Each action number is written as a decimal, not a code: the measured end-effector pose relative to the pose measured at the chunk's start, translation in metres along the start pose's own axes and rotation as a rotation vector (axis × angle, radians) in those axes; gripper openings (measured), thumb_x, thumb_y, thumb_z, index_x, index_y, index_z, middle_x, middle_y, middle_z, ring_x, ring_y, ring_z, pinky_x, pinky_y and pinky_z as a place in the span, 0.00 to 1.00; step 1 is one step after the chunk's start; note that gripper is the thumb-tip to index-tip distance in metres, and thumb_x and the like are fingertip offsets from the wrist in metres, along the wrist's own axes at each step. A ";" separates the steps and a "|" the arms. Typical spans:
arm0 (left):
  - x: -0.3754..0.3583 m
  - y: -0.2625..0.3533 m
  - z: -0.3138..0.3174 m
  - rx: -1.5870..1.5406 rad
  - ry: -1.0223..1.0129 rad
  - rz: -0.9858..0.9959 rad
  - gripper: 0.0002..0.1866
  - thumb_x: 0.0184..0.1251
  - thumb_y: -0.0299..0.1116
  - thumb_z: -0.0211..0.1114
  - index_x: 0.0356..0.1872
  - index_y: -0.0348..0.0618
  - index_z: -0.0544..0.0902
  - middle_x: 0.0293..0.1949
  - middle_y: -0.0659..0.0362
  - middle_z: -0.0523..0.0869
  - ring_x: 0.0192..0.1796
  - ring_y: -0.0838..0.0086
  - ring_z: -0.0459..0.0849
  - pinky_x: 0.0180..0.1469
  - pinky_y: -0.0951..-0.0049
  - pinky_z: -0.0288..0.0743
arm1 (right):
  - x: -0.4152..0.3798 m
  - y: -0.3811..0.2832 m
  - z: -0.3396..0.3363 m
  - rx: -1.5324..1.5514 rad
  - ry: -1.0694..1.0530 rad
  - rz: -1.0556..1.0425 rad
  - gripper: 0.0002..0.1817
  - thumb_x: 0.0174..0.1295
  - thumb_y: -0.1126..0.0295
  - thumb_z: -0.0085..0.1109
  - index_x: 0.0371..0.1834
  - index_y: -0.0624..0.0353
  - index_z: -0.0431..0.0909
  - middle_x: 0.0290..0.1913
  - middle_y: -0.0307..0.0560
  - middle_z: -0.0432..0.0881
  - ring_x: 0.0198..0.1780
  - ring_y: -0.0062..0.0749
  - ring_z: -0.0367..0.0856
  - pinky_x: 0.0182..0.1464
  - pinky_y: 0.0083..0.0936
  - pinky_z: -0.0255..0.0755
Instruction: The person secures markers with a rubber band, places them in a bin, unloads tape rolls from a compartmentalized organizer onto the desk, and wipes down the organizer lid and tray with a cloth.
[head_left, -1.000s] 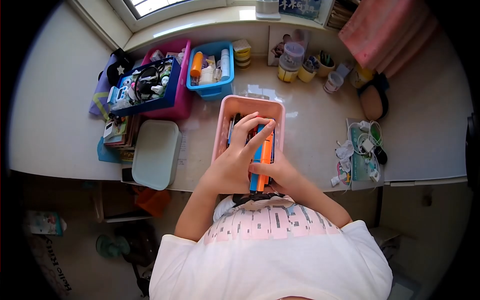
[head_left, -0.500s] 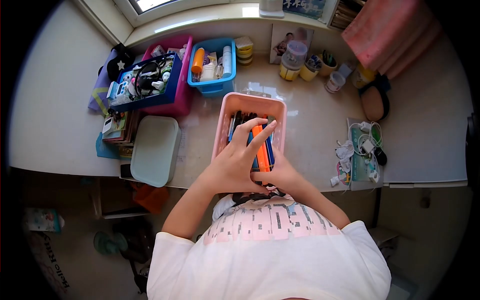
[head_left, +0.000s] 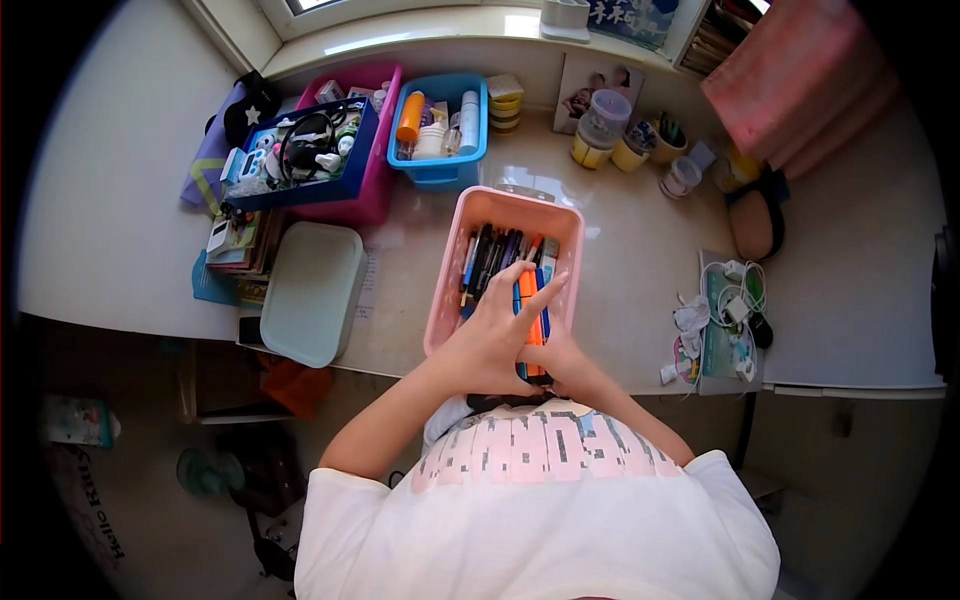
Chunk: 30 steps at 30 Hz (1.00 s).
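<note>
A pink plastic bin [head_left: 434,318] stands near the desk's front edge, with several pens [head_left: 490,255] lying lengthwise inside it. Over the bin's near end, my hands hold a bundle of orange and blue pens [head_left: 532,312] close to my shirt. My left hand [head_left: 488,335] curls round the bundle from the left, its index and middle fingers reaching across the top. From the right, my right hand [head_left: 562,352] grips the lower part of the same bundle. The left hand partly covers the bundle, and the right fingers are mostly hidden.
A pale lidded box [head_left: 315,290] lies left of the bin. Behind it stand a blue basket [head_left: 437,176] of bottles and a magenta bin [head_left: 376,196] with a navy tray [head_left: 300,190] on top. White cables [head_left: 740,300] lie to the right; jars [head_left: 603,125] stand at the back.
Both hands have drawn back toward my body with the bundle, showing more pens in the bin. The whole view has shifted slightly.
</note>
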<state>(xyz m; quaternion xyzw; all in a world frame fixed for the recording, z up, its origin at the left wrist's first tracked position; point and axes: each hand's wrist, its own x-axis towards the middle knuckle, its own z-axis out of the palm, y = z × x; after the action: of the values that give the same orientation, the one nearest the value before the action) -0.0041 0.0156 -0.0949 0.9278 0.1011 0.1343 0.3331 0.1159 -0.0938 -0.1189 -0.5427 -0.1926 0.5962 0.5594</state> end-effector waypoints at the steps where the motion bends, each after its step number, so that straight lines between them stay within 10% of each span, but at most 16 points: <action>1: -0.001 0.001 -0.002 0.014 -0.061 -0.032 0.71 0.31 0.43 0.91 0.84 0.63 0.55 0.77 0.39 0.52 0.77 0.35 0.59 0.77 0.45 0.65 | 0.002 0.006 -0.002 0.061 -0.058 0.023 0.45 0.53 0.79 0.70 0.76 0.59 0.60 0.65 0.49 0.76 0.65 0.37 0.78 0.64 0.36 0.79; 9: -0.019 -0.021 0.020 -0.050 -0.012 -0.094 0.75 0.31 0.42 0.92 0.85 0.63 0.50 0.79 0.37 0.48 0.80 0.33 0.55 0.79 0.46 0.63 | 0.019 0.004 -0.022 -0.315 -0.077 -0.009 0.49 0.50 0.73 0.75 0.78 0.60 0.60 0.60 0.50 0.77 0.61 0.37 0.80 0.62 0.33 0.79; 14: -0.082 -0.055 -0.001 -0.048 0.687 -0.371 0.66 0.51 0.44 0.86 0.85 0.46 0.49 0.83 0.39 0.49 0.84 0.38 0.50 0.81 0.43 0.54 | 0.033 -0.005 -0.077 -1.079 0.281 -0.515 0.45 0.49 0.73 0.75 0.75 0.55 0.65 0.53 0.59 0.83 0.50 0.56 0.86 0.55 0.43 0.81; 18: -0.137 -0.089 0.042 -0.577 0.550 -0.785 0.55 0.63 0.36 0.79 0.85 0.45 0.51 0.81 0.42 0.58 0.81 0.44 0.61 0.80 0.48 0.59 | 0.042 0.027 -0.038 -1.582 -0.298 -0.175 0.37 0.54 0.67 0.72 0.69 0.54 0.69 0.54 0.56 0.84 0.54 0.56 0.85 0.51 0.47 0.82; 24: -0.150 -0.078 0.093 -1.053 0.602 -0.859 0.43 0.72 0.31 0.70 0.83 0.46 0.56 0.78 0.48 0.65 0.71 0.65 0.77 0.62 0.66 0.81 | 0.072 0.075 -0.030 -1.724 -0.342 -0.282 0.34 0.56 0.67 0.71 0.68 0.58 0.71 0.55 0.55 0.84 0.60 0.53 0.81 0.61 0.43 0.76; 28: -0.143 -0.073 0.099 -1.078 0.614 -1.006 0.41 0.73 0.33 0.70 0.82 0.50 0.58 0.74 0.49 0.70 0.65 0.66 0.82 0.55 0.64 0.86 | 0.048 0.053 -0.063 -1.461 -0.142 -0.577 0.36 0.55 0.68 0.72 0.70 0.59 0.72 0.60 0.58 0.82 0.66 0.56 0.77 0.73 0.42 0.66; 30: -0.133 -0.071 0.098 -1.083 0.609 -1.037 0.42 0.73 0.34 0.71 0.83 0.50 0.57 0.73 0.50 0.72 0.61 0.67 0.84 0.52 0.65 0.87 | 0.036 0.046 -0.083 -1.211 0.374 -0.516 0.36 0.59 0.65 0.72 0.73 0.57 0.71 0.61 0.56 0.82 0.70 0.51 0.75 0.73 0.43 0.68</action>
<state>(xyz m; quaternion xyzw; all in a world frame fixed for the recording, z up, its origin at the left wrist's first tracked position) -0.1057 -0.0256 -0.2378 0.3956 0.5256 0.2399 0.7140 0.1738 -0.1073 -0.2011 -0.7906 -0.5154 0.1269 0.3053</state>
